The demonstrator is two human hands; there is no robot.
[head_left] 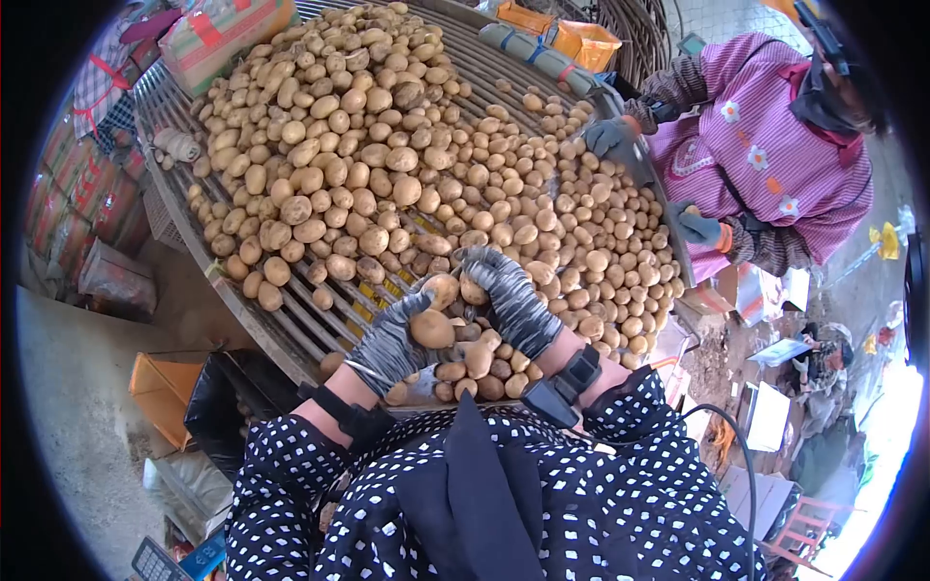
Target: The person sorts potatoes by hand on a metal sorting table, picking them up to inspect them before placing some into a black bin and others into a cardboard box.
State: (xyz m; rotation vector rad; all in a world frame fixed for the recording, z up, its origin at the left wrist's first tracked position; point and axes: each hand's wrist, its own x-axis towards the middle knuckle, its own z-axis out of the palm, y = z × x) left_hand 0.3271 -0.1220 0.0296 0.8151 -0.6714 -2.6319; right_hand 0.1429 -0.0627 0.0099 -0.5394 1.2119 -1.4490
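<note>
Both hands wear grey-and-black striped gloves and are close together over the near edge of a slatted sorting table (291,339). In my left hand (389,341) there are potatoes, a large one (432,329) against the palm side and another (443,290) by the fingertips. My right hand (511,302) curls its fingers round a potato (473,289), partly hidden by the glove. Below and between the hands lie several loose potatoes (479,358). Beyond them a big heap of potatoes (329,145) covers much of the slats.
Across the table at right stands a person in a pink striped smock (746,126), with gloved hands (608,138) at the potatoes. A black-lined crate (232,397) sits at lower left. A carton (223,39) rests on the far left edge; a rolled cloth (538,56) lies at the back.
</note>
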